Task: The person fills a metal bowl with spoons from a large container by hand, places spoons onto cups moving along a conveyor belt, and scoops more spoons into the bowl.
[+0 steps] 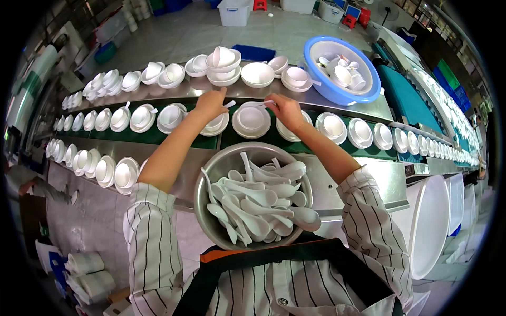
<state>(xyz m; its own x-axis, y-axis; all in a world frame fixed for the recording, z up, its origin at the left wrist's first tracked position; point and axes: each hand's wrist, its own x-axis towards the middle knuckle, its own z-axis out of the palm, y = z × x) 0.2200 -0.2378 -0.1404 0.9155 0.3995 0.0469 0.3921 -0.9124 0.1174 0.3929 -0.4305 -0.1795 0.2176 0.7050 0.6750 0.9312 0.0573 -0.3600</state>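
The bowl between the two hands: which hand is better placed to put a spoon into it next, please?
Probably the right hand: it pinches what looks like a spoon by the far rim of that bowl. The left hand is by the neighbouring bowl.

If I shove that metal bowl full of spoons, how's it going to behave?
The metal bowl is probably heavy to push, being heaped with white spoons. A jolt could spill a few, since some poke over its edge. The spoons look smooth and glossy, so the pile may slide and shift.
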